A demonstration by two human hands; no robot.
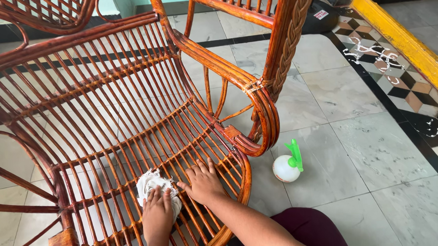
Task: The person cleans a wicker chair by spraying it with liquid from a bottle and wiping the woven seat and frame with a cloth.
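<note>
While the left hand (157, 214) presses a white cloth (150, 184) onto the cane chair's seat (130, 142) (fingers closed over it), the right hand (202, 183) rests flat beside it, fingers spread. A white spray bottle (287, 167) stands on the floor (370, 150).

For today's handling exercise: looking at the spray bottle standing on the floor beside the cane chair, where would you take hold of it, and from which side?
Grip the spray bottle by its narrow green neck under the trigger head, coming from above. It seems to stand upright on the floor tiles, the round white body looks too wide and smooth for the fingers, and the cane chair crowds its left. The right hand is nearest.
</note>
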